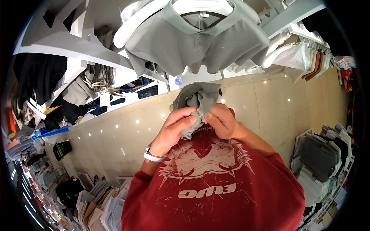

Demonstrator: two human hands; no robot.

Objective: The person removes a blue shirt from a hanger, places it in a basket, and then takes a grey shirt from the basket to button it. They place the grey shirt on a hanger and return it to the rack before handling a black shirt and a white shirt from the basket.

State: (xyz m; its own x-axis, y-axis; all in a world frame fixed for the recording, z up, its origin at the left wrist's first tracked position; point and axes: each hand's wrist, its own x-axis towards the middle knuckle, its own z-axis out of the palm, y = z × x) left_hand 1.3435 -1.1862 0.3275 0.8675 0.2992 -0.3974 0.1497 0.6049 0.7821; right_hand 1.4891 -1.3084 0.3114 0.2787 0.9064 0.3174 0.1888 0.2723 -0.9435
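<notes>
Bunched grey cloth (196, 96) is held up before the chest of a red printed shirt (216, 184). My left hand (175, 127), with a band on its wrist, pinches the cloth from the left side of the picture. On the other side my right hand (221, 120) grips it with the thumb bent over the edge. Both thumbs sit close together at the middle of the cloth. Above the hands, a grey polo shirt (165, 46) hangs on a white hanger (123, 32).
White racks (111, 56) with dark and grey clothes stand at the upper left. More hanging clothes (316, 63) are at the upper right. Folded clothes (318, 158) lie at the lower right, others (92, 208) at the lower left. Tiled floor (104, 142) lies between.
</notes>
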